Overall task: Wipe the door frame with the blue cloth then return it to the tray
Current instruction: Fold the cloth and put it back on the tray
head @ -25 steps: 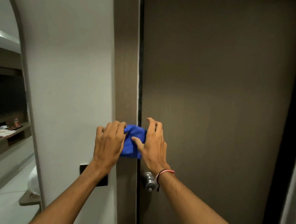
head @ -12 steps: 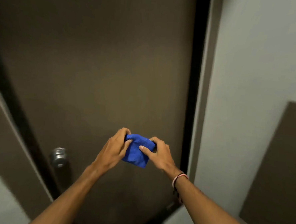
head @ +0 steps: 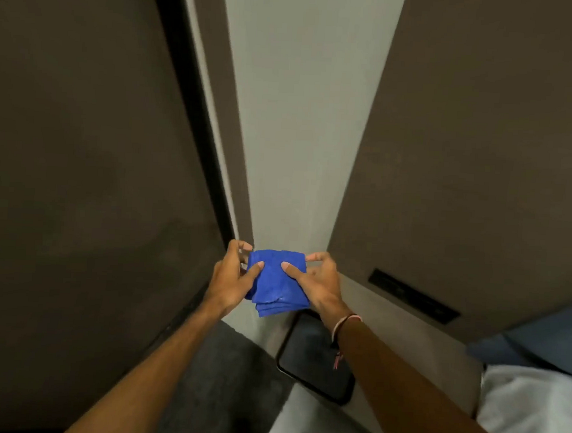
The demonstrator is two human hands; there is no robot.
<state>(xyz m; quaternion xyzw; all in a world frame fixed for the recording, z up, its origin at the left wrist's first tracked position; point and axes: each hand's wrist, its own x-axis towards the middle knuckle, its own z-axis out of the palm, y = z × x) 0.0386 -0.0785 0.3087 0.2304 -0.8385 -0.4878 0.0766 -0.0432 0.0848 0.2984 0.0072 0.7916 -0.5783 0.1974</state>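
The folded blue fabric cloth (head: 277, 284) hangs in the air in front of a pale wall strip, pinched between both hands, its stacked folded edges pointing down. The left hand (head: 232, 280) grips its left side, the right hand (head: 319, 282) its right, thumbs on the front. Below sits a dark rounded-corner rectangular tray (head: 312, 362), partly hidden by the right forearm.

left hand (head: 232, 280) and right hand (head: 319, 282): both pinch folded blue cloth (head: 275, 284) in mid-air | tray (head: 316, 362): dark, below the cloth | door (head: 80, 170): left | wall (head: 300, 117): pale, behind
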